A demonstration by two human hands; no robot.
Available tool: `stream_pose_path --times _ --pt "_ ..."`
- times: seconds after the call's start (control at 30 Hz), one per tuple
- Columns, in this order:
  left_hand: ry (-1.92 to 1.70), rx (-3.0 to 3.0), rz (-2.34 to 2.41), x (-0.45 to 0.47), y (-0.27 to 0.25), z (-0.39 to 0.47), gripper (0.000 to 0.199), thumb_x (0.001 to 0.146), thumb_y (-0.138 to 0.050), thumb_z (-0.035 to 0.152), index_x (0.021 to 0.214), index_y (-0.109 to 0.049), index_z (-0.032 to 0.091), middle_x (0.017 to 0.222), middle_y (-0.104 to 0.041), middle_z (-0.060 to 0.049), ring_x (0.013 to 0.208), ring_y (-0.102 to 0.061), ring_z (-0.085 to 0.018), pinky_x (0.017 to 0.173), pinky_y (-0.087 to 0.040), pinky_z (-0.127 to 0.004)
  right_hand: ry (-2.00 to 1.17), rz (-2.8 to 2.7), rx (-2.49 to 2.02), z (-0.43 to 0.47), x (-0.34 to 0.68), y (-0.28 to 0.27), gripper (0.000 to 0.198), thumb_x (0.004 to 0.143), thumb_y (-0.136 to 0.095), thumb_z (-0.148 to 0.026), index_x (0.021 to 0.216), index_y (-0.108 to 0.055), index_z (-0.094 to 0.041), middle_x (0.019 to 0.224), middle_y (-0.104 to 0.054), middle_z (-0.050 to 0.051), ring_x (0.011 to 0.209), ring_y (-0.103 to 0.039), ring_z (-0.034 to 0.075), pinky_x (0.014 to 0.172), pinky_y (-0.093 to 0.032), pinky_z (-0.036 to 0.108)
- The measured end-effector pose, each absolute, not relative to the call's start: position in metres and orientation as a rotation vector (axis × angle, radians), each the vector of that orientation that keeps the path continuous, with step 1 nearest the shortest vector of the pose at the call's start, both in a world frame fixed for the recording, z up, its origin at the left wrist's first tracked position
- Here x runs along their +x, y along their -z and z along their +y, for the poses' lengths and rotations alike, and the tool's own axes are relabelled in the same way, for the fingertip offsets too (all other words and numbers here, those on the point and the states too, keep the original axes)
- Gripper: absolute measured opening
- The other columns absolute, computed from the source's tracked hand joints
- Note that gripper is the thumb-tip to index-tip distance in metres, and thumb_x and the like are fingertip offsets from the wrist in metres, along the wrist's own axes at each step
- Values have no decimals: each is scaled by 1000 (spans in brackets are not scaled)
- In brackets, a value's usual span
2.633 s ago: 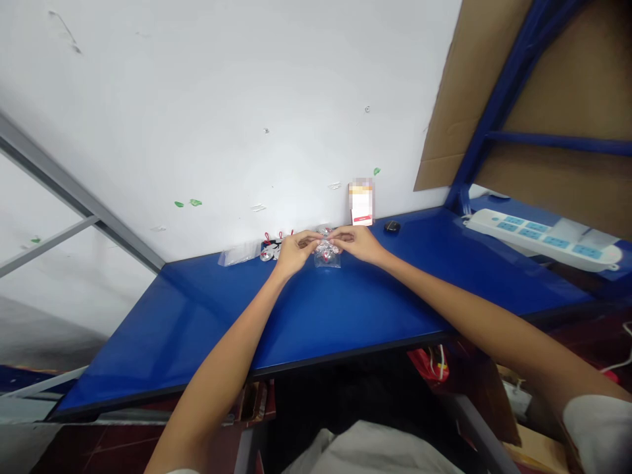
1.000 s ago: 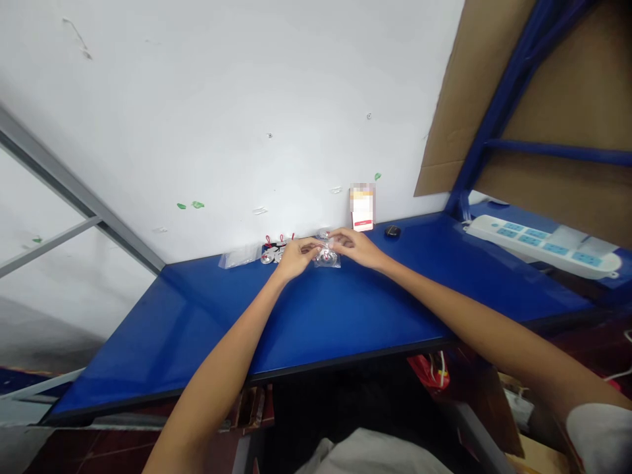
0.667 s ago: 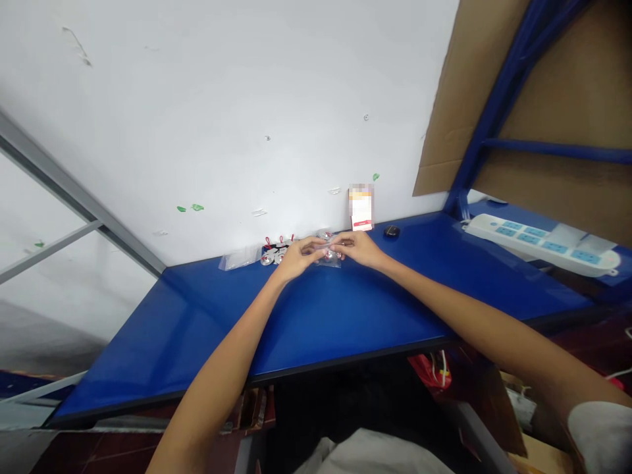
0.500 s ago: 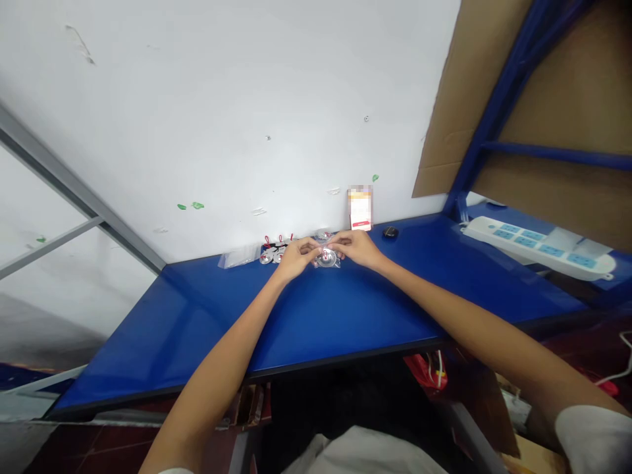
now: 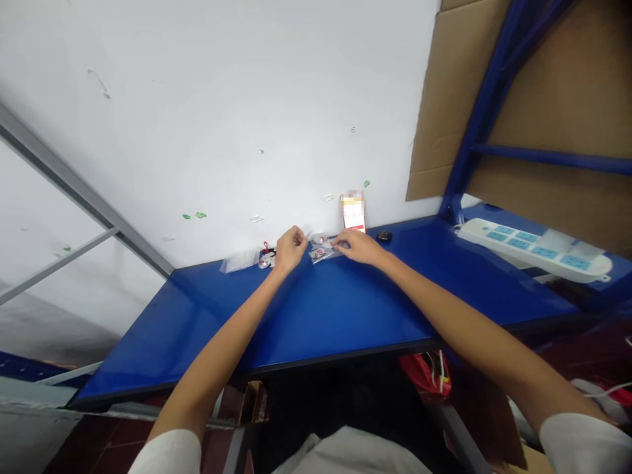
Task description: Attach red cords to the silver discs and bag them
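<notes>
My right hand (image 5: 363, 246) pinches the edge of a small clear plastic bag (image 5: 330, 251) with its thumb and fingertips. Inside the bag is a round silvery piece with red on it, lying low over the blue tabletop. Another bagged round piece (image 5: 320, 238) lies just behind it, partly overlapped. To the left, apart from the bag, my left hand (image 5: 290, 250) is closed in a pinch; a faint, thin translucent sliver shows at its fingertips, too blurred to name. Beside that hand lie loose round silvery pieces with red loops (image 5: 265, 261), partly hidden by it.
Flat clear bags (image 5: 239, 261) lie at the table's back left. A phone (image 5: 353, 212) with a lit screen leans on the wall. A small black object (image 5: 384, 235) sits right of it. A white power strip (image 5: 533, 249) is at the far right.
My left hand has come off the bag and moved left. My right hand stays at the bag, which now lies lower beside the other bagged piece. The view has shifted slightly.
</notes>
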State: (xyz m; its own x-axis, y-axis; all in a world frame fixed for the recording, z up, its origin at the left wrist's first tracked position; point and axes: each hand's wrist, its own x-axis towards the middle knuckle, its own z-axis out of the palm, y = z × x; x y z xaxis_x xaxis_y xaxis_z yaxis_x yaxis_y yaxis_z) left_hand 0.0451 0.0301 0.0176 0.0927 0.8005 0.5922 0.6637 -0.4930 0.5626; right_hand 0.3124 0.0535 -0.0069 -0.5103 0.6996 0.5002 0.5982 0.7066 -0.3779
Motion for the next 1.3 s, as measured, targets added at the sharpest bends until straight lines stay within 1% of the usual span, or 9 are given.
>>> stream_pose_path --times 0.27,0.4,0.5,0.6,0.7,0.87,1.0,1.2,1.3 --pt "-1017 2617 1331 95 -14 84 17 88 -60 5 93 -67 20 105 -67 -13 105 -58 -29 91 -46 -39 -211 -2433 -923 57 311 14 19 95 -69 -18 107 -83 -22 106 -77 9 96 -71 25 87 -53 33" --pt "-967 2362 1329 106 -3 101 13 80 -69 6 85 -71 18 94 -73 -11 92 -65 -26 89 -51 -38 -236 -2436 -894 57 313 13 22 95 -65 -14 107 -83 -21 108 -77 9 95 -72 24 89 -53 34" --pt "-934 2255 1294 104 -3 106 15 76 -80 15 91 -76 16 92 -77 -11 82 -69 -23 82 -55 -37 -260 -2424 -899 56 314 12 24 95 -65 -14 108 -83 -22 108 -77 9 95 -72 24 88 -54 34" --pt "-951 2205 1183 94 -11 99 24 78 -81 20 101 -79 15 102 -81 -12 91 -74 -25 90 -57 -38 -282 -2409 -903 55 314 11 25 95 -65 -13 108 -84 -22 108 -78 9 95 -72 25 87 -54 35" --pt "-1047 2265 1134 73 -21 77 22 90 -69 26 107 -80 17 110 -81 -11 102 -75 -25 98 -55 -38 -270 -2377 -916 54 314 9 24 95 -64 -13 108 -83 -21 109 -78 9 95 -72 25 86 -54 34" --pt "-901 2424 1613 6 -28 30 25 96 -61 35 96 -81 21 97 -82 -7 92 -74 -26 89 -53 -35 -232 -2297 -891 48 312 2 25 96 -61 -12 106 -82 -21 110 -79 8 96 -73 25 87 -55 34" --pt "-881 2355 2023 -52 -21 18 28 97 -56 32 96 -81 20 96 -81 -10 90 -72 -28 86 -52 -37 -222 -2233 -896 42 308 -1 25 96 -60 -13 105 -82 -21 109 -80 8 99 -74 26 87 -56 35" --pt "-850 2504 1831 -61 -5 29 27 97 -57 26 112 -80 20 114 -79 -12 109 -67 -30 103 -50 -43 -252 -2184 -839 36 297 1 25 95 -60 -16 105 -82 -23 108 -81 7 99 -76 27 89 -57 38" --pt "-793 2644 1694 -36 5 29 40 103 -55 34 136 -71 17 136 -71 -15 125 -61 -32 113 -44 -48 -283 -2184 -827 34 290 5 25 95 -60 -16 104 -82 -23 106 -81 6 97 -76 26 89 -58 38"
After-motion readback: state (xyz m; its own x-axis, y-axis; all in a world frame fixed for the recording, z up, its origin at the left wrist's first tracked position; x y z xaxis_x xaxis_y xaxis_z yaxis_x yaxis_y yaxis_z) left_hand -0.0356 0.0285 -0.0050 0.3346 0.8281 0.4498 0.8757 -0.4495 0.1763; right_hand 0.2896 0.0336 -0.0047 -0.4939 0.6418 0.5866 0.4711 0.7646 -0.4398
